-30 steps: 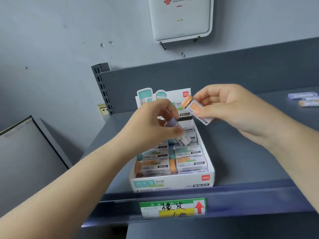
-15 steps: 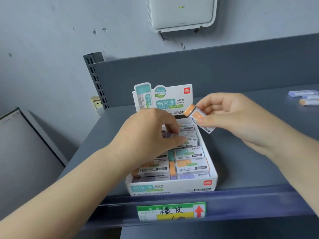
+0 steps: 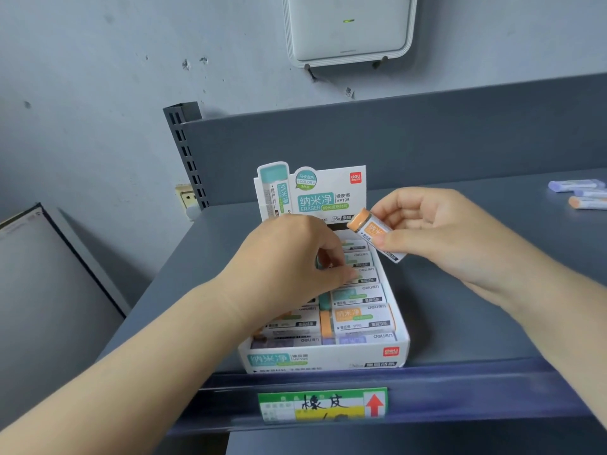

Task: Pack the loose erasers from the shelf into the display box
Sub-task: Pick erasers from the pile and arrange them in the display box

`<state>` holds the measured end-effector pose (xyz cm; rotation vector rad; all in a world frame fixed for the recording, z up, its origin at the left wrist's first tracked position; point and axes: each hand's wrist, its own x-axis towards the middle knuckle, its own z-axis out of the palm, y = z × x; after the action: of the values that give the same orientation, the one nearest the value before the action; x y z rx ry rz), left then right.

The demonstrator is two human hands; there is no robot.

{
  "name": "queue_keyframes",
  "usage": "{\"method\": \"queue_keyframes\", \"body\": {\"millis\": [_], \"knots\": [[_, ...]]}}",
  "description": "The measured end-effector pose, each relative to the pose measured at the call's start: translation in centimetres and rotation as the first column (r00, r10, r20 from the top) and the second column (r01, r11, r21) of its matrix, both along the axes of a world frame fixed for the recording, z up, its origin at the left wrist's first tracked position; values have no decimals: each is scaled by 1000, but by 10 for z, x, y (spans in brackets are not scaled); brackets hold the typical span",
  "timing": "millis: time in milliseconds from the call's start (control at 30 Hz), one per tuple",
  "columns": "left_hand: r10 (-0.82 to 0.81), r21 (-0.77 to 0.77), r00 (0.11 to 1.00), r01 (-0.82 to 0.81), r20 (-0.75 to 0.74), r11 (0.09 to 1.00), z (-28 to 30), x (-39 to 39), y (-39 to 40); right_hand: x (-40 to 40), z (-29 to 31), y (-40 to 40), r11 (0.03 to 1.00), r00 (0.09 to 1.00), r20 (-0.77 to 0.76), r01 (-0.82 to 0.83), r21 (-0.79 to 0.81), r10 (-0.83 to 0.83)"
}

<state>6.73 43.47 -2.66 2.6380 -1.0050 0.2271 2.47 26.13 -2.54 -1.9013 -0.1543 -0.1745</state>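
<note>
Grey shelf (image 3: 460, 323) spans the frame. The display box (image 3: 328, 359) sits at 6 o'clock near its front edge, packed with rows of erasers. Your left hand (image 3: 289, 261) reaches into the box, fingers curled down among the erasers; whether its grip has one, you cannot tell. Your right hand (image 3: 437, 231) pinches an orange eraser (image 3: 374, 234) at 1 o'clock of the box. Loose erasers (image 3: 581, 192) lie at 2 o'clock.

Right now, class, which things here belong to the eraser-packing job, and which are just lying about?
Job:
display box
orange eraser in the right hand
left hand, in the box
loose erasers on the shelf

Lying about:
price label
white wall unit
wall socket
</note>
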Motion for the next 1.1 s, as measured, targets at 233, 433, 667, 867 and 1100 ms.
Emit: {"method": "queue_keyframes", "body": {"millis": [233, 433, 667, 867, 1100], "knots": [[-101, -80, 989, 92, -109, 993, 12, -6, 20, 1, 0, -2, 1000, 1000, 6, 22, -16, -22], [-174, -24, 978, 173, -111, 985, 5, -5, 23, 1, -1, -1, 999, 1000, 1, 22, -26, -22], [-202, -55, 978, 199, -57, 978, 2, -3, 24, 3, -3, -4, 999, 999, 8, 40, -12, -40], [-64, -94, 997, 67, 34, 993, 8, 2, 34, 7, 0, 1, 992, 993, 83, 95, -78, -88], [118, -173, 988, -99, 103, 980, 5, 25, 49, 18, 6, 17, 915, 965, 228, 204, -348, -128]]}}
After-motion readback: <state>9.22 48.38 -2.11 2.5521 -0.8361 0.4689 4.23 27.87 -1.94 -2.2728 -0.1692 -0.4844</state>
